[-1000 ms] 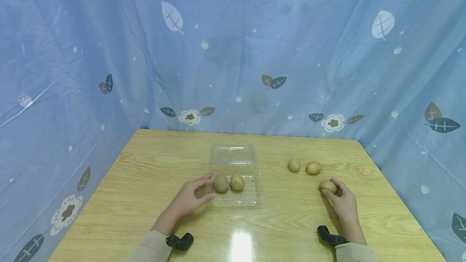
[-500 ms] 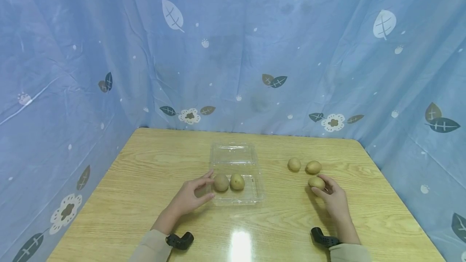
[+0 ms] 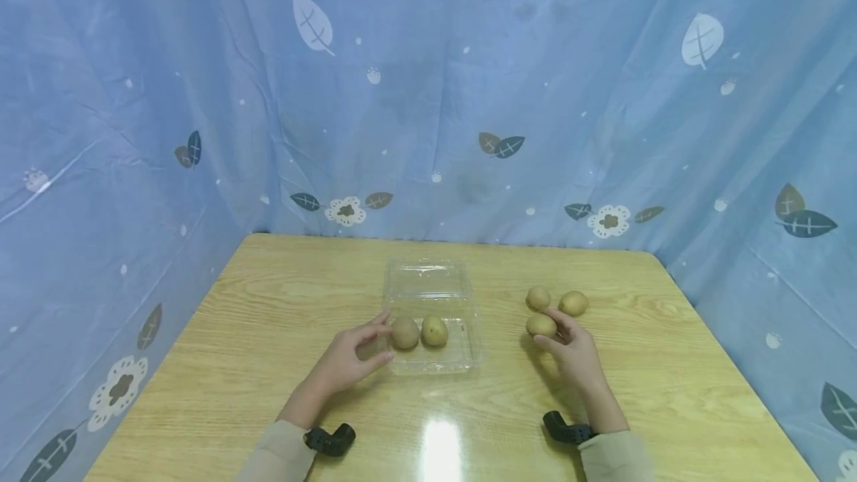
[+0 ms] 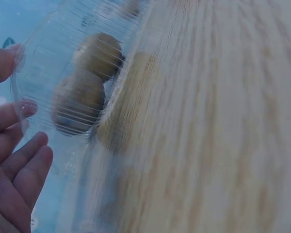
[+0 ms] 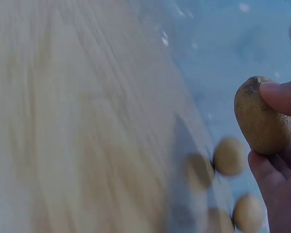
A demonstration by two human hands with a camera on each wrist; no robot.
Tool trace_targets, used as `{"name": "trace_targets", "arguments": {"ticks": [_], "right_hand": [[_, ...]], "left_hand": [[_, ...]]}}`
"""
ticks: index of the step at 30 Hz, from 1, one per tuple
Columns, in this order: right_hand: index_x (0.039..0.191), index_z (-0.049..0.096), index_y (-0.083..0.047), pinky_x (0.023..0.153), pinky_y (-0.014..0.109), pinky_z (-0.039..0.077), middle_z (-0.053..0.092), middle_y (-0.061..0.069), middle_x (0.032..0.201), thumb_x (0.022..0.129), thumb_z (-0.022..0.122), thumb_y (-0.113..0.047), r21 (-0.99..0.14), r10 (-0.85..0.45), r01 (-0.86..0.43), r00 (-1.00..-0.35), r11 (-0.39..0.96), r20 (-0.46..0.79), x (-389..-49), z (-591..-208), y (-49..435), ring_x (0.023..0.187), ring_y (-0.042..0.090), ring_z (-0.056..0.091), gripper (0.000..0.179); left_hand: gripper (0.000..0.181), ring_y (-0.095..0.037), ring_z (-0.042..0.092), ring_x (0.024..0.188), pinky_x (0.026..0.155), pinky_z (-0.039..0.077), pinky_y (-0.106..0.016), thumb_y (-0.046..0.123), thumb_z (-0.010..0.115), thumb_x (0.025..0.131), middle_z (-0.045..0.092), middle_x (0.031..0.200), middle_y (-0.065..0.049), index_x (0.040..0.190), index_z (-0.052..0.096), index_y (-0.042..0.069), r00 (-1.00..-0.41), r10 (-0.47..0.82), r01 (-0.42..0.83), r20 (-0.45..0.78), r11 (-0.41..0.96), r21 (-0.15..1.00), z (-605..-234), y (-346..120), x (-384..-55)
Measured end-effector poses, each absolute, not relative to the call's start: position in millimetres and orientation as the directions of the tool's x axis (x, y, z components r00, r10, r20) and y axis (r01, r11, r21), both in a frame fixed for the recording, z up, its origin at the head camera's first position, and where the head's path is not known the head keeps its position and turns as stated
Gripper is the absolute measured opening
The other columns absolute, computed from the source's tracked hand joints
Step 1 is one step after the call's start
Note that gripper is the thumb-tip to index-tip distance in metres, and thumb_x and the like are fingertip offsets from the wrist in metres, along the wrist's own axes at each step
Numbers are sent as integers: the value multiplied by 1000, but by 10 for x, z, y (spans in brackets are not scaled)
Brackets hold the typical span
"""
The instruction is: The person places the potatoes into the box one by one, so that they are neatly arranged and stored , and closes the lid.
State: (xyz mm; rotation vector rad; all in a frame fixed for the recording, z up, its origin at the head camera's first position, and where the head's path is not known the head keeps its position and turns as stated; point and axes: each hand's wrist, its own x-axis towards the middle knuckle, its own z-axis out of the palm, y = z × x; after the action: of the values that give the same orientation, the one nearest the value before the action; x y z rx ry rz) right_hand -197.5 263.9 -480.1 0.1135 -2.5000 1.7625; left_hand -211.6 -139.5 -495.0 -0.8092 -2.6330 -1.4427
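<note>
In the head view my left hand (image 3: 348, 355) rests at the left side of an open clear plastic clamshell box (image 3: 462, 367), thumb and fingers spread apart. In the left wrist view the fingertips (image 4: 30, 108) touch the box's rim. Two brown kiwis, a left one (image 3: 405, 334) and a right one (image 3: 434, 332), sit side by side inside the box. My right hand (image 3: 577, 354) grips another kiwi (image 3: 541, 326) between thumb and fingers; in the right wrist view this kiwi (image 5: 263, 116) is raised above the table, its dark stem end up.
Two more kiwis, one on the left (image 3: 538, 298) and one on the right (image 3: 573, 303), lie on the wooden table (image 3: 301, 281) behind my right hand. The box's lid (image 3: 428, 277) lies folded back. A blue patterned curtain (image 3: 402, 110) hangs behind and at both sides.
My right hand has carried its kiwi leftward, from the right part of the table to just in front of the two loose kiwis. The left hand has stayed at the box.
</note>
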Motion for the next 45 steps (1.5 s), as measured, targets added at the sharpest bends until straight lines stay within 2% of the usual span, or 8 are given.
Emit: {"name": "trace_targets", "arguments": {"ticks": [5,10,19,28,31,38,45], "right_hand": [[137,44,2,94,3,41,40,20,145,88,68,-14,-945,-68,-159,-987,287,145,-2078,-4753,2430,133,36,38,57],[136,46,1,94,5,43,45,16,143,86,70,-13,-955,-71,-154,-988,252,141,-2152,-4683,2281,131,27,43,57],[132,51,0,96,9,44,51,18,137,83,72,-11,-948,-105,-214,-975,234,194,-2233,-4626,2101,124,18,51,54],[133,50,1,99,12,44,50,20,138,83,71,-8,-943,-210,-262,-953,205,219,-2294,-4610,1947,124,25,51,55],[133,50,1,102,17,44,49,20,138,84,71,-7,-941,-248,-265,-946,210,211,-2321,-4614,1900,125,29,50,55],[133,50,2,110,38,40,50,19,137,84,69,-2,-937,-308,-252,-936,241,173,-2376,-4607,1811,127,35,48,53],[133,50,3,112,42,36,49,20,139,83,69,-1,-903,-405,-299,-900,310,159,-2454,-4549,1785,132,35,43,53]], "left_hand": [[43,-30,47,130,107,41,-45,30,68,88,38,150,-5,125,60,11,-864,432,443,258,410,797,-4938,-1398,-2124],[44,-30,44,132,106,42,-42,30,68,88,37,150,-6,126,60,9,-865,435,431,249,394,812,-4951,-1392,-2127],[45,-28,47,130,106,42,-44,35,67,88,38,150,0,126,60,13,-866,423,450,266,432,782,-4933,-1397,-2124],[44,-27,48,129,106,43,-42,34,68,87,39,149,0,126,60,14,-867,419,451,269,432,781,-4959,-1401,-2132],[45,-27,48,129,106,43,-42,35,68,87,39,150,0,126,60,12,-866,420,454,270,436,777,-4945,-1396,-2125],[47,-28,46,131,106,43,-43,39,66,88,38,150,-1,127,60,12,-864,429,454,265,435,777,-4939,-1390,-2114],[46,-28,47,130,106,43,-44,37,66,88,38,150,-1,126,60,12,-864,426,456,268,440,773,-4942,-1392,-2113]]}}
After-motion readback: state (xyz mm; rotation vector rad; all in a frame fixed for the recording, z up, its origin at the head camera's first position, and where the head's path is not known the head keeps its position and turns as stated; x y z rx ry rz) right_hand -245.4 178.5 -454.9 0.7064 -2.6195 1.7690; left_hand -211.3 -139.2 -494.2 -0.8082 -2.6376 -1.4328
